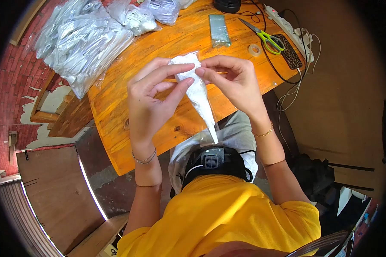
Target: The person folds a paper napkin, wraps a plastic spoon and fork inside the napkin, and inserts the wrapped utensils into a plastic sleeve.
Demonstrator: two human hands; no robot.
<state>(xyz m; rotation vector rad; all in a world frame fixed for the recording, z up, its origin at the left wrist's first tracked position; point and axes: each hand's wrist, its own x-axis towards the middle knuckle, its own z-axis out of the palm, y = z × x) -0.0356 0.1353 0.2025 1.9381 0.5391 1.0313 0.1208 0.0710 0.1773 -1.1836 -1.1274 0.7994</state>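
A clear plastic sleeve (215,116) holds a folded white tissue (198,95) that tapers toward my lap. From its lower end a narrow white strip (212,133) sticks down, perhaps a utensil handle; its kind is unclear. My left hand (156,88) grips the packet's wide upper end from the left, fingers on its face. On the opposite side my right hand (233,79) pinches the upper right edge between thumb and fingertips. The packet is held above the wooden table's near edge, tilted with its narrow end toward me.
Piles of filled clear plastic bags (88,45) cover the back left of the wooden table (116,124). Farther back lie a stack of clear sleeves (219,31), green-handled scissors (268,39), a tape roll (254,50), a leopard-print phone (287,51) and a power strip (283,21) with cables.
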